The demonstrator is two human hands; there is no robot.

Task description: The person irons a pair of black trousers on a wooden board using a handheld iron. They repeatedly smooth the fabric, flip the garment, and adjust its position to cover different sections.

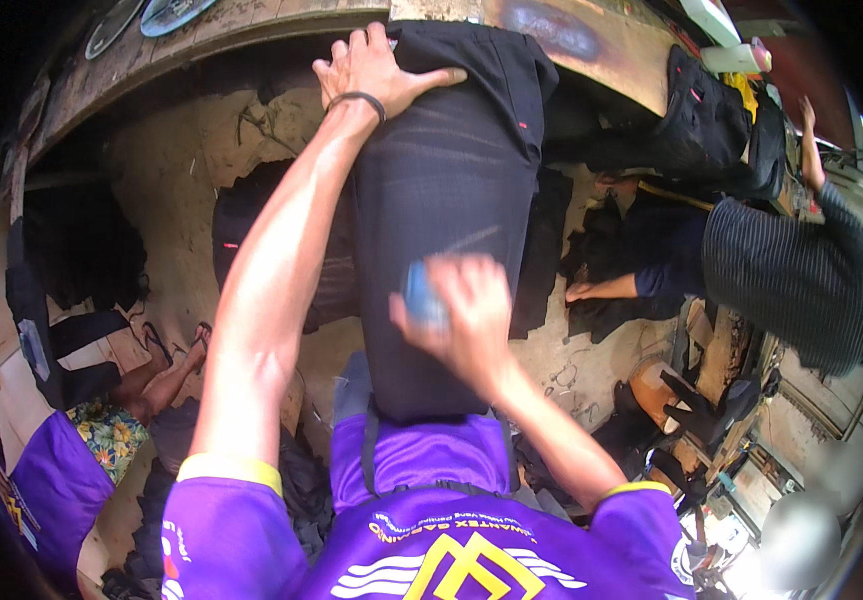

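Observation:
A black garment (pixel 441 190) with pale streaks and a small red tag lies stretched lengthwise in front of me, from the wooden table edge down to my waist. At its far left corner my left hand (pixel 366 75) lies flat, fingers spread and thumb stretched across the cloth; a dark band circles that wrist. Over the garment's nearer half, my right hand (pixel 466 310) is closed around a small blue object (pixel 424 298). Motion smears this hand and the object, so its exact kind cannot be made out. What supports the garment is hidden beneath it.
A wooden table (pixel 241 25) curves along the far side. More black garments (pixel 701 120) lie at its right end, and dark cloth (pixel 81 240) is piled at left. One person in a striped top (pixel 781 270) is at right, another in purple (pixel 61 490) at lower left.

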